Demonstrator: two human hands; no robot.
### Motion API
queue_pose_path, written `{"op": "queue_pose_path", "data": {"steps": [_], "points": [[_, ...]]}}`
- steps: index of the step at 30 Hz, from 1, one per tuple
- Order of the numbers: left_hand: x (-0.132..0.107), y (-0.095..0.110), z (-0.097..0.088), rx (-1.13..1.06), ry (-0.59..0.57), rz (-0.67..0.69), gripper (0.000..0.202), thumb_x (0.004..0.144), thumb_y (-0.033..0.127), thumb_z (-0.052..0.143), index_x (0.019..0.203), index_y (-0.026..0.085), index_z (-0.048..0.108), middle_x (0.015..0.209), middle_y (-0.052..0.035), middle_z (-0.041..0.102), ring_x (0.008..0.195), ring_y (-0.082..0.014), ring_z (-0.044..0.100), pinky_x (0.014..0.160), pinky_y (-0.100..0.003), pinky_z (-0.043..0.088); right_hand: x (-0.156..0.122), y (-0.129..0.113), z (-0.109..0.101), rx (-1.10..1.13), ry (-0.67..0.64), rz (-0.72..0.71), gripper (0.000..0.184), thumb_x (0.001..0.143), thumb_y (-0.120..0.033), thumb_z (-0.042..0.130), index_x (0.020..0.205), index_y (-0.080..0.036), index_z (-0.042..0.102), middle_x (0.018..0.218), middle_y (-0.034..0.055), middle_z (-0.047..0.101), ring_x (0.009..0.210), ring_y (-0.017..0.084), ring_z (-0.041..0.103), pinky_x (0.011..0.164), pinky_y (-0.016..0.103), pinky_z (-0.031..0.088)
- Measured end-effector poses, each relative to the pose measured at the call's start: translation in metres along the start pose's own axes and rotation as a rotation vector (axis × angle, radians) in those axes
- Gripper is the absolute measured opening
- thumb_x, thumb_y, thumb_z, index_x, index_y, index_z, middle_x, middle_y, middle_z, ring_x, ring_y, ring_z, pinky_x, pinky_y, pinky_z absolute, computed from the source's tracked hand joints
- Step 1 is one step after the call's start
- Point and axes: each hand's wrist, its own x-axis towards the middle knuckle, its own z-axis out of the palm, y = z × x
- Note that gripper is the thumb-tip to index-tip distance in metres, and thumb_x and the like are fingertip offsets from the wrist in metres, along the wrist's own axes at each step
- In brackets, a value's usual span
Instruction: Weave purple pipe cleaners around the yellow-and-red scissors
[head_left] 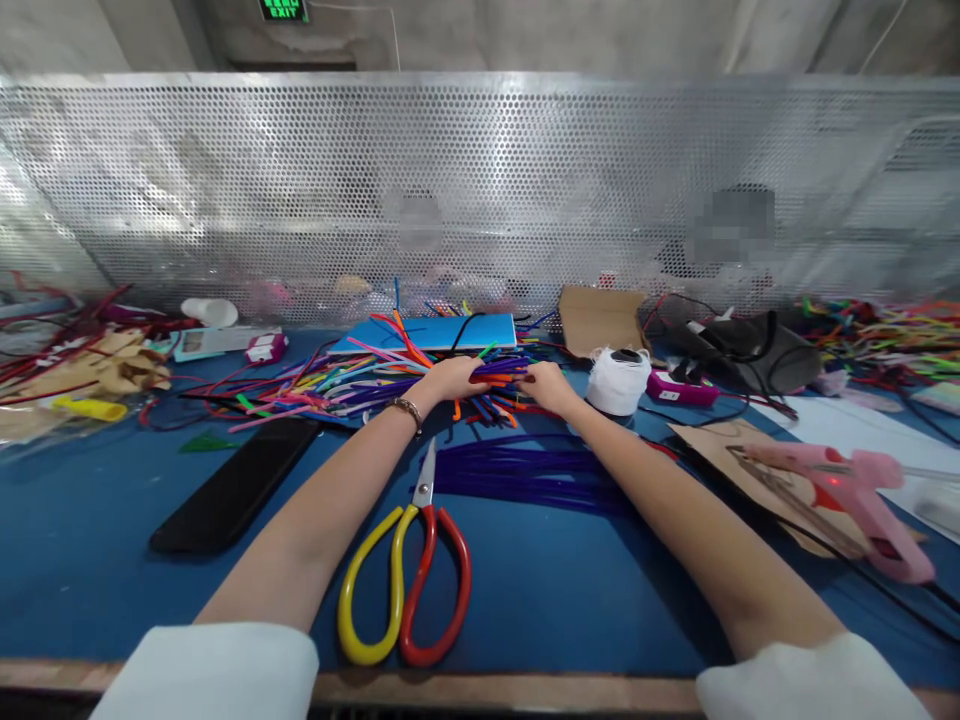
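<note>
Both my arms reach forward to a loose heap of many-coloured pipe cleaners (360,385) on the table. My left hand (454,378), with a bracelet at the wrist, is closed around part of the heap, where purple and orange stems show beyond the fingers. At the heap's right end, my right hand (546,386) pinches the ends of some stems; its fingertips are partly hidden. Closer to me lies a flat row of dark blue pipe cleaners (517,474), partly covered by my right forearm. Scissors (424,490) with one yellow and one red handle lie between my forearms, blades pointing away.
A white thread spool (618,382) stands beside my right wrist. Further right, a pink glue gun (855,490) rests on brown cardboard (720,440), its cord trailing. A black phone-like slab (236,485) lies left. Behind are a blue board (427,334) and a perforated metal screen (465,150).
</note>
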Motion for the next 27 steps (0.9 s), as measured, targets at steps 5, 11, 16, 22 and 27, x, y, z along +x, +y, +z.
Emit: {"op": "queue_pose_path", "data": {"steps": [5, 11, 16, 22, 27], "points": [[-0.002, 0.003, 0.001, -0.012, 0.036, -0.032, 0.029, 0.089, 0.032, 0.051, 0.112, 0.015, 0.053, 0.112, -0.0085, 0.055, 0.096, -0.0198, 0.056, 0.082, -0.04, 0.049, -0.003, -0.008, -0.007, -0.004, 0.036, -0.003, 0.03, 0.086, -0.033, 0.052, 0.111, -0.016, 0.055, 0.113, 0.0066, 0.056, 0.094, 0.02, 0.057, 0.078, 0.038, 0.049], [0.0, 0.002, 0.004, -0.023, 0.075, -0.09, 0.029, 0.089, 0.031, 0.051, 0.113, 0.015, 0.052, 0.112, -0.0084, 0.055, 0.095, -0.0197, 0.057, 0.081, -0.04, 0.049, -0.008, -0.018, -0.02, 0.001, 0.103, -0.045, 0.029, 0.086, -0.033, 0.052, 0.109, -0.015, 0.055, 0.11, 0.0061, 0.058, 0.091, 0.018, 0.058, 0.076, 0.037, 0.05], [0.001, 0.0, 0.008, -0.025, 0.102, -0.14, 0.03, 0.089, 0.031, 0.051, 0.113, 0.015, 0.052, 0.113, -0.0086, 0.054, 0.096, -0.0198, 0.057, 0.081, -0.04, 0.049, -0.018, -0.016, -0.042, -0.016, 0.231, -0.062, 0.017, 0.086, -0.028, 0.052, 0.089, -0.014, 0.061, 0.086, 0.0024, 0.063, 0.074, 0.013, 0.059, 0.069, 0.031, 0.049], [0.004, -0.003, 0.007, -0.052, 0.107, -0.166, 0.03, 0.089, 0.031, 0.052, 0.114, 0.015, 0.052, 0.113, -0.0086, 0.054, 0.096, -0.0198, 0.057, 0.08, -0.04, 0.049, -0.04, -0.019, -0.091, -0.034, 0.414, -0.124, 0.013, 0.074, -0.015, 0.054, 0.062, -0.017, 0.06, 0.059, -0.0008, 0.061, 0.058, 0.014, 0.056, 0.059, 0.026, 0.041], [0.003, -0.006, 0.008, -0.104, 0.101, -0.16, 0.03, 0.089, 0.031, 0.052, 0.114, 0.015, 0.051, 0.114, -0.0087, 0.054, 0.097, -0.0202, 0.056, 0.081, -0.04, 0.049, -0.065, -0.039, -0.154, -0.109, 0.59, -0.248, 0.01, 0.072, -0.016, 0.056, 0.065, -0.02, 0.061, 0.062, 0.0009, 0.062, 0.06, 0.016, 0.056, 0.061, 0.03, 0.039]]}}
